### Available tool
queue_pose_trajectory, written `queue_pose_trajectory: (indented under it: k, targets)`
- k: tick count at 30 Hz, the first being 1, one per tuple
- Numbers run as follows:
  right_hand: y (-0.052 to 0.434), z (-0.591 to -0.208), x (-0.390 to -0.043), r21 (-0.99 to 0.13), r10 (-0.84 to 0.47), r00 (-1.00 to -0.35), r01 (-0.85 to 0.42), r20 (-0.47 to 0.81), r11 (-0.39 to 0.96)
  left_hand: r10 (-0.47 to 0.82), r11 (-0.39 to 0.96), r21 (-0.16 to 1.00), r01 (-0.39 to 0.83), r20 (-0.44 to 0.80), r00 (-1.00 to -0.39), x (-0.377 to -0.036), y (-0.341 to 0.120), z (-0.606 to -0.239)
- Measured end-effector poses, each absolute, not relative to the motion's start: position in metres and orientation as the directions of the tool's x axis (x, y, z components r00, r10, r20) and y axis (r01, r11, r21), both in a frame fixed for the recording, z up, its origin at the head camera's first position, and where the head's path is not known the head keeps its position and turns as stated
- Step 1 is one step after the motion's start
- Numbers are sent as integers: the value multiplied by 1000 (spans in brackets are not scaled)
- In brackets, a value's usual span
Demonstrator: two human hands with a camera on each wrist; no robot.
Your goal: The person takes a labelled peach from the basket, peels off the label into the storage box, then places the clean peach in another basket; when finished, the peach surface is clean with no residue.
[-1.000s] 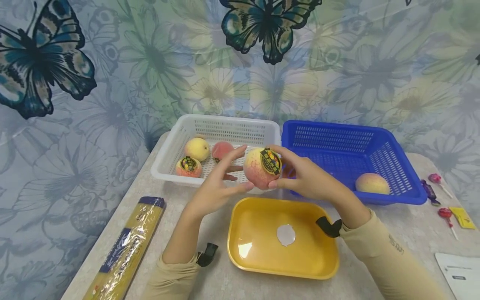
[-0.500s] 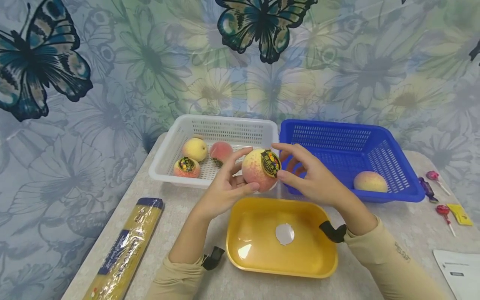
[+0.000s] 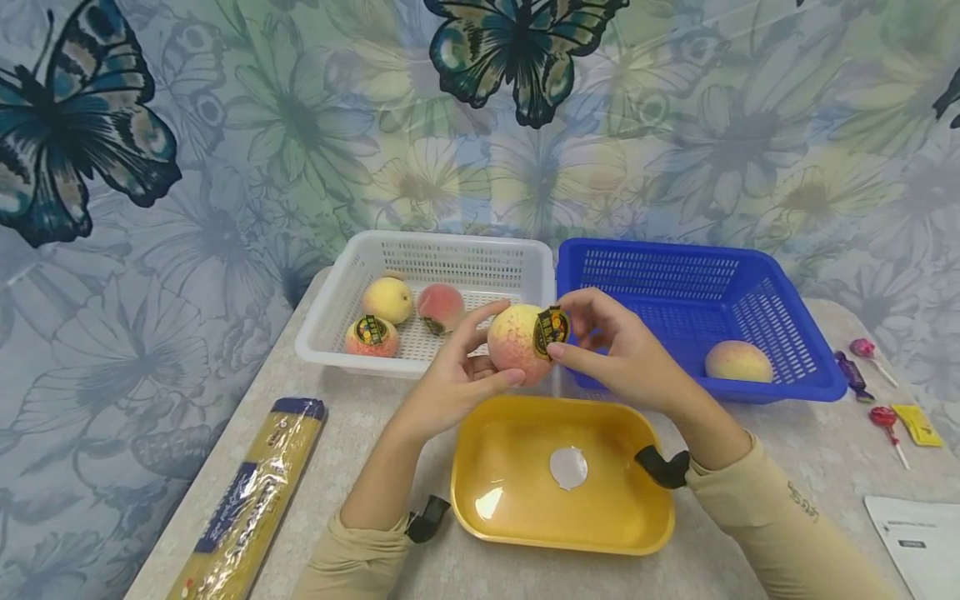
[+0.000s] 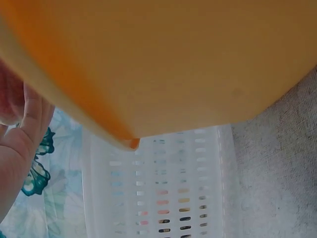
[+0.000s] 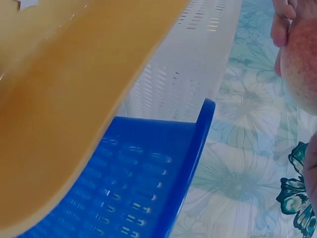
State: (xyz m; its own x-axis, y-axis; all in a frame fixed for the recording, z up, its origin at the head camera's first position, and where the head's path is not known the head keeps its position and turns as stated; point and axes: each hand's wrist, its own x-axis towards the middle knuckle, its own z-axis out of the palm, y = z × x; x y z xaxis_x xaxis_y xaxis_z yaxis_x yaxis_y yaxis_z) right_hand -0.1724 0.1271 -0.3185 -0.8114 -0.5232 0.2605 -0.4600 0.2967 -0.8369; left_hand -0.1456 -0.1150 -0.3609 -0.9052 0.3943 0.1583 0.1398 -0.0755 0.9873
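In the head view a peach, yellow with pink mottling, is held above the yellow tray by my left hand, thumb in front and fingers behind. A black, gold and green sticker is on the peach's right side and stands out past its edge. My right hand pinches that sticker at its right edge with thumb and forefinger. A white round piece lies in the tray. The right wrist view catches part of the peach; the left wrist view mostly catches the tray's underside.
Behind stands a white basket with several peaches, one wearing a sticker. Right of it, a blue basket holds one peach. A long yellow packet lies left. Sweets, including a lollipop, and a paper sheet lie right.
My left hand has closed around the peach's left side. The right hand let go of the peach and now pinches the sticker, whose right edge has come away from the skin.
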Motion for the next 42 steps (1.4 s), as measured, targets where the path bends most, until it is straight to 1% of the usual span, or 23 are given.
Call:
queue_pose_trajectory:
  k: [5, 10, 14, 16, 21, 24, 29, 32, 35, 38, 42]
  targets:
    - [130, -318, -171, -886, -533, -820, -390, 209, 251, 380, -63, 991, 119, 134, -915, -146, -114, -362]
    - [137, -317, -168, -904, -562, -815, -339, 144, 260, 356, -90, 991, 100, 126, -926, -146, -116, -363]
    - [144, -317, -165, -915, -572, -811, -317, 125, 250, 331, -97, 992, 87, 114, -937, -147, -118, -363]
    - [147, -318, -163, -911, -553, -824, -317, 126, 265, 321, -86, 992, 92, 115, -940, -147, -118, -364]
    - [156, -322, -156, -879, -474, -874, -307, 109, 364, 308, -80, 991, 111, 131, -942, -148, -120, -364]
    - [162, -325, -152, -866, -460, -882, -309, 105, 394, 301, -81, 990, 116, 135, -944, -149, -122, -363]
    - [172, -335, -144, -859, -482, -872, -309, 85, 408, 289, -76, 990, 120, 137, -948, -150, -123, -363]
    - [176, -345, -139, -848, -513, -857, -311, 54, 430, 285, -77, 989, 123, 140, -948, -151, -124, -363]
    - [178, -357, -133, -806, -566, -823, -359, 37, 470, 285, -77, 989, 126, 143, -948, -151, -124, -363]
    - [176, -368, -126, -758, -634, -774, -403, -17, 513, 286, -82, 988, 132, 150, -946, -151, -123, -364]
    - [170, -382, -118, -718, -708, -690, -418, -148, 557, 289, -89, 986, 138, 158, -944, -150, -123, -363]
